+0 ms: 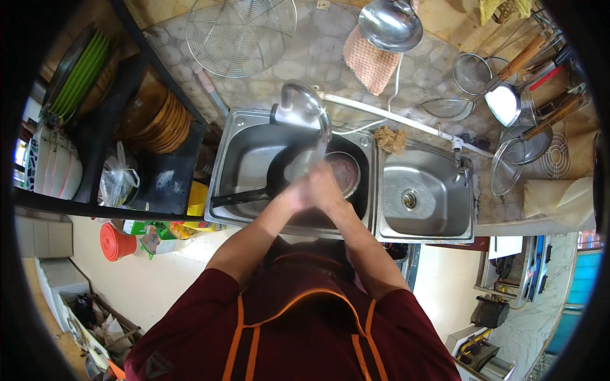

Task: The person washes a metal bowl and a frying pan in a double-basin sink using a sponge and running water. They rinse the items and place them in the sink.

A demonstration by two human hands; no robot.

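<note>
My left hand [297,194] and my right hand [325,182] are pressed together over the left sink basin [248,164]. Motion blur hides their fingers, so I cannot tell whether either one grips something. Just above them is the spout of a curved metal faucet [326,125]. A blurred, pale round shape [300,165] shows beside my fingers; what it is stays unclear. Below lies a black frying pan [275,174], its handle [240,197] pointing left. To the right of my hands sits a round metal vessel [350,171] with a reddish-brown inside, partly covered by my right hand.
A second steel basin [419,190] adjoins on the right. Brown steel wool [391,139] rests at the rear rim. Strainers [472,74], a ladle [391,26] and a wire skimmer [241,35] hang on the wall. Left, a black shelf [162,190] holds stacked bowls [159,121].
</note>
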